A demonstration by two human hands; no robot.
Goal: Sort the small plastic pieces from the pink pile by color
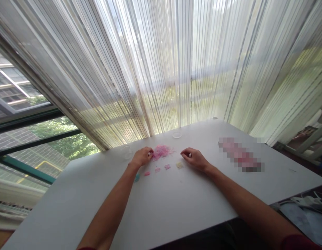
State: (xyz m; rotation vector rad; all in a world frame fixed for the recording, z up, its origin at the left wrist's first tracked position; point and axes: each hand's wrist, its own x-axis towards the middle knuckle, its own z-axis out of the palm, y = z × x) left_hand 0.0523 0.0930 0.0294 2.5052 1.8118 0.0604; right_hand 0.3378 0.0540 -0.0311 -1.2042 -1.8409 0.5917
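Left hand (141,157) and right hand (194,159) apart, curled either side of pink strand tangle (161,152) on surface (98,215), can't tell if gripping anything. Careless wrist could knock small colored bits (162,167) out of line, tbh.

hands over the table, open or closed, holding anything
Left hand: curled beside the pink tangle, cannot tell if holding.
Right hand: loosely curled, cannot tell if holding.

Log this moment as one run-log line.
left hand: at pink pile | right hand: near pile, not touching | white table: small colored pieces in row
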